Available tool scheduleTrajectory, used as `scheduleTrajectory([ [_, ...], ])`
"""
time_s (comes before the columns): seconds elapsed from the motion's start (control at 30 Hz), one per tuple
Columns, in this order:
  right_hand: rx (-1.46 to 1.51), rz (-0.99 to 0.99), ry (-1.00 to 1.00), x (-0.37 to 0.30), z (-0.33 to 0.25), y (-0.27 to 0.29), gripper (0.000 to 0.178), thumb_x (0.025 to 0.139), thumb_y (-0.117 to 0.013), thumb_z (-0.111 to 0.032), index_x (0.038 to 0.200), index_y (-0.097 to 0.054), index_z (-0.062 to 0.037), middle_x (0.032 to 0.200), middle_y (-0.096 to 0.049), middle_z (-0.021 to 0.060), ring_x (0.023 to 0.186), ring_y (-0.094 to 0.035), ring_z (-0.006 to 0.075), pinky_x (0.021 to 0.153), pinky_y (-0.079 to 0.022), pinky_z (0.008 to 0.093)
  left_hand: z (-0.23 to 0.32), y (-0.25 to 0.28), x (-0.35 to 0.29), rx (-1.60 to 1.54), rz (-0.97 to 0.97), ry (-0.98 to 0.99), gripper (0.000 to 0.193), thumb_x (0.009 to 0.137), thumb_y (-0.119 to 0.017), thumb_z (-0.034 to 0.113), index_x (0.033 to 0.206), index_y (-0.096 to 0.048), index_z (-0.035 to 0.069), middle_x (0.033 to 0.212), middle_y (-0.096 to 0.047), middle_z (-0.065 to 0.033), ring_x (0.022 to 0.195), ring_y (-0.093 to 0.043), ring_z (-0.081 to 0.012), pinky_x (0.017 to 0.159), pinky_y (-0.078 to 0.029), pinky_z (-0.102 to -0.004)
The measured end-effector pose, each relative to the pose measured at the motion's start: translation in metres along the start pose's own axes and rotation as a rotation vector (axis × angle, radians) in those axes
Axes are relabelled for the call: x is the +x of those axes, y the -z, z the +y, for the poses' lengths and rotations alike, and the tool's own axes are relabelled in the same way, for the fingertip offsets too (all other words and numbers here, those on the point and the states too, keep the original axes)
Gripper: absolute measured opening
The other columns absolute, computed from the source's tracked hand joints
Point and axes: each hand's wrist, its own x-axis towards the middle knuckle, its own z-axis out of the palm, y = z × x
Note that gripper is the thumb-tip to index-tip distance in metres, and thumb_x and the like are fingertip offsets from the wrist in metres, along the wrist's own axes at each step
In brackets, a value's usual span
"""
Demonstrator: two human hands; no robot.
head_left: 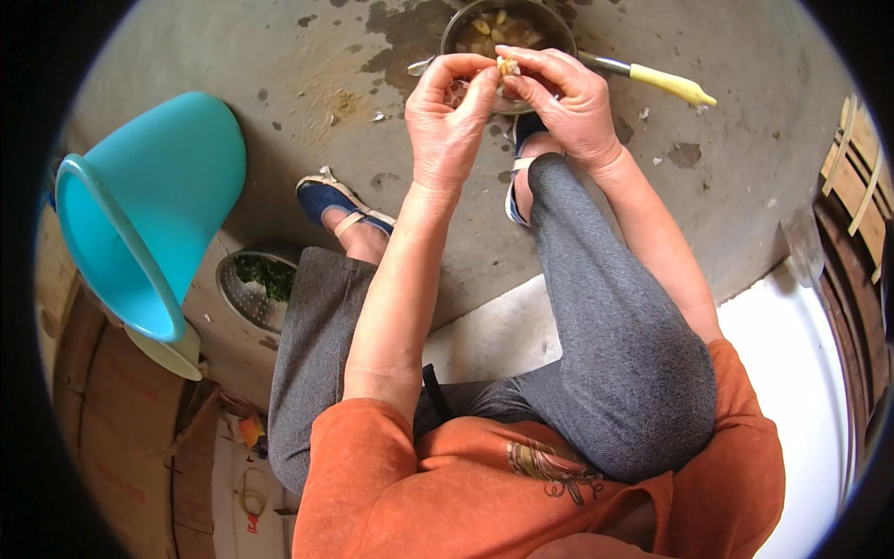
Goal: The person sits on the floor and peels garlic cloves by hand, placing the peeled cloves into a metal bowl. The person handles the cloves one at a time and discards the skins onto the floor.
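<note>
Right hand (573, 104): thumb and fingers pinched on one pale garlic clove (507, 68), over the saucepan (447, 33) as I see it. Left hand (445, 116): alongside, fingers curled, seemingly round pinkish skins (456, 93). Hazards: moist fingertips could let the clove skid onto concrete floor (670, 186) around the saucepan; a loosened curl could shed skins into it.

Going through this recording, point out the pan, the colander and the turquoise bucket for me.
Pan (453, 35): head view, on its inner wall, left side.
Colander (244, 306): head view, on its perforated wall.
Turquoise bucket (186, 158): head view, on its outer wall.
</note>
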Motion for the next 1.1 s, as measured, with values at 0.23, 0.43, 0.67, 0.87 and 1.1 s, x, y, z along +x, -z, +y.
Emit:
scheduleTrajectory([
  [0.23, -0.246, -0.011, 0.311, 0.006, 0.002, 0.002, 0.037, 0.075, -0.069, 0.000, 0.111, -0.066, -0.0094, 0.085, -0.063, 0.0074, 0.074, -0.061, 0.0195, 0.067, -0.051, 0.0273, 0.011, 0.003, -0.001, 0.074, -0.031, -0.013, 0.008, 0.084, -0.068, 0.003, 0.091, -0.066, 0.001, 0.082, -0.067, -0.0012, 0.070, -0.058, -0.0034, 0.062, -0.047, -0.0172],
  [0.43, -0.322, -0.008, 0.334, 0.003, 0.005, 0.002, 0.041, 0.074, -0.069, 0.000, 0.113, -0.065, -0.0124, 0.083, -0.060, 0.0056, 0.071, -0.061, 0.0182, 0.062, -0.052, 0.0270, 0.017, 0.001, -0.003, 0.108, -0.013, 0.009, 0.008, 0.083, -0.069, 0.004, 0.089, -0.067, 0.000, 0.082, -0.067, -0.0022, 0.071, -0.059, -0.0037, 0.062, -0.047, -0.0176],
  [0.67, -0.465, -0.019, 0.423, 0.002, 0.007, 0.004, 0.036, 0.076, -0.068, -0.005, 0.111, -0.065, -0.0140, 0.083, -0.060, 0.0047, 0.070, -0.061, 0.0182, 0.059, -0.052, 0.0277, 0.021, 0.001, -0.003, -0.021, -0.027, 0.145, 0.011, 0.081, -0.069, 0.005, 0.089, -0.065, -0.002, 0.083, -0.067, -0.0052, 0.071, -0.059, -0.0058, 0.063, -0.048, -0.0182],
  [0.87, -0.523, -0.045, 0.465, 0.003, 0.010, 0.008, 0.034, 0.079, -0.065, -0.007, 0.112, -0.065, -0.0145, 0.082, -0.061, 0.0050, 0.072, -0.062, 0.0186, 0.060, -0.053, 0.0275, 0.011, -0.002, 0.001, 0.088, 0.003, 0.153, 0.012, 0.081, -0.069, 0.008, 0.087, -0.065, -0.002, 0.079, -0.065, -0.0036, 0.068, -0.056, -0.0045, 0.062, -0.046, -0.0180],
  [1.1, 0.385, -0.087, -0.172, -0.001, 0.003, 0.008, 0.026, 0.088, -0.062, -0.010, 0.113, -0.062, -0.0034, 0.092, -0.065, 0.0048, 0.080, -0.064, 0.0119, 0.070, -0.055, 0.0258, 0.018, 0.000, 0.001, -0.388, 0.044, 0.363, 0.007, 0.083, -0.061, 0.009, 0.085, -0.063, 0.002, 0.090, -0.065, -0.0063, 0.077, -0.060, -0.0085, 0.064, -0.047, -0.0200],
])
